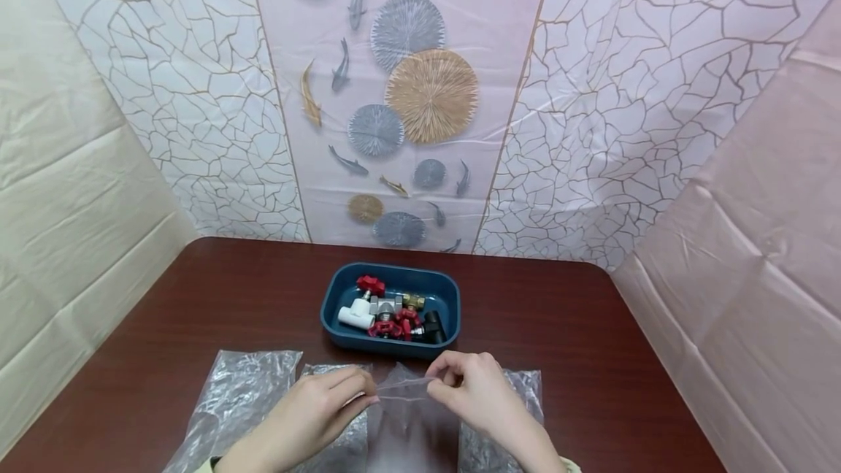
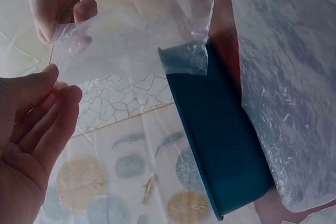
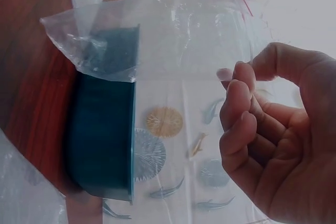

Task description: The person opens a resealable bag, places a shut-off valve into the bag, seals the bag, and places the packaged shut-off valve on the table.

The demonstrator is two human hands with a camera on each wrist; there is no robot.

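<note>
A clear zip bag (image 1: 404, 388) is stretched between the two hands in front of the blue tub. My left hand (image 1: 322, 409) pinches one corner of its mouth between thumb and fingers, and my right hand (image 1: 478, 394) pinches the opposite corner. Both wrist views show the see-through bag (image 2: 136, 38) with a thin red line along the mouth; nothing shows inside the bag (image 3: 173, 32). Behind the hands, the blue tub (image 1: 394, 346) holds red-handled valves (image 1: 386, 328), a white pipe tee (image 1: 357, 314), a brass fitting (image 1: 412, 301) and a black pipe fitting (image 1: 434, 328).
Flat clear plastic bags lie along the near part of the table: one at left (image 1: 246, 389), another bag (image 1: 338, 433) under the left hand, and a bag (image 1: 489, 451) by the right forearm. Dark red tabletop (image 1: 558, 327) surrounds the tub. Patterned cloth (image 1: 420, 188) hangs behind.
</note>
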